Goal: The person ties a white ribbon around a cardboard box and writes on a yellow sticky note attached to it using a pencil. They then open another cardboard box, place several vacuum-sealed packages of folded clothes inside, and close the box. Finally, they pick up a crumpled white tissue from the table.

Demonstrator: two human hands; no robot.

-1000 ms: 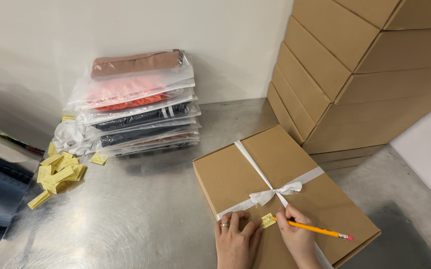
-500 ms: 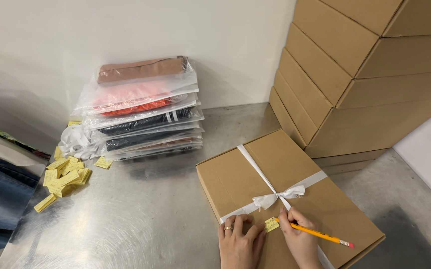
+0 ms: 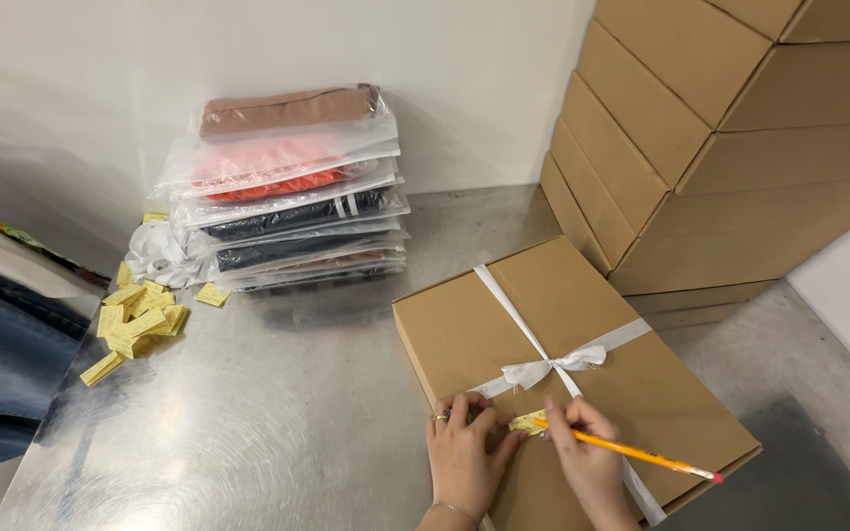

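You're marking the yellow tag (image 3: 528,422) on the ribboned box (image 3: 582,374): left hand (image 3: 464,457) fingers press it flat, right hand (image 3: 582,452) fingers pinch the pencil (image 3: 631,450); keep the tag steady.

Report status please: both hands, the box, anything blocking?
Left hand pins small yellow slip on ribboned cardboard box. Right hand holds pencil, tip at slip. Nothing blocking.

I see both hands bare, no sleeves reaching the wrists. The left hand (image 3: 464,457) wears a ring on one finger (plus a thin wrist bracelet); the right hand (image 3: 582,452) wears nothing.
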